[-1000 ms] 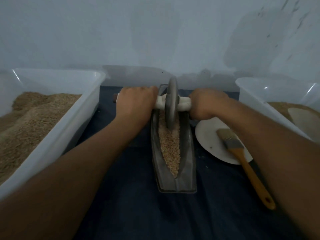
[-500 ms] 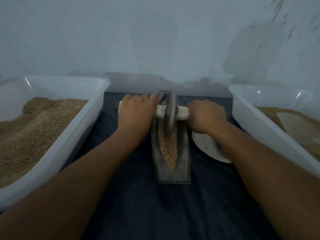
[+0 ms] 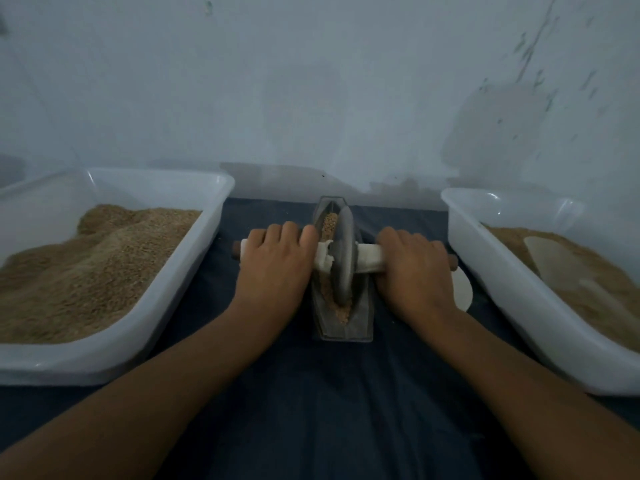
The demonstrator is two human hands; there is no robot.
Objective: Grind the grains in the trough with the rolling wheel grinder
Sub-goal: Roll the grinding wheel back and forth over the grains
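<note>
A narrow grey boat-shaped trough lies lengthwise on the dark cloth, holding tan grains. The grey rolling wheel stands upright in the trough, near its middle. A rod wrapped in white runs through the wheel as a handle. My left hand grips the handle left of the wheel. My right hand grips it on the right side. Brown rod ends stick out past both hands.
A white plastic tub heaped with brown grain sits at the left. Another white tub with ground grain and a pale scoop sits at the right. A white plate peeks out behind my right wrist. A pale wall rises just beyond.
The wheel has rolled from the trough's far end toward me, to about its middle. Both hands came back with the handle. The view tilted up; the brush is out of sight.
</note>
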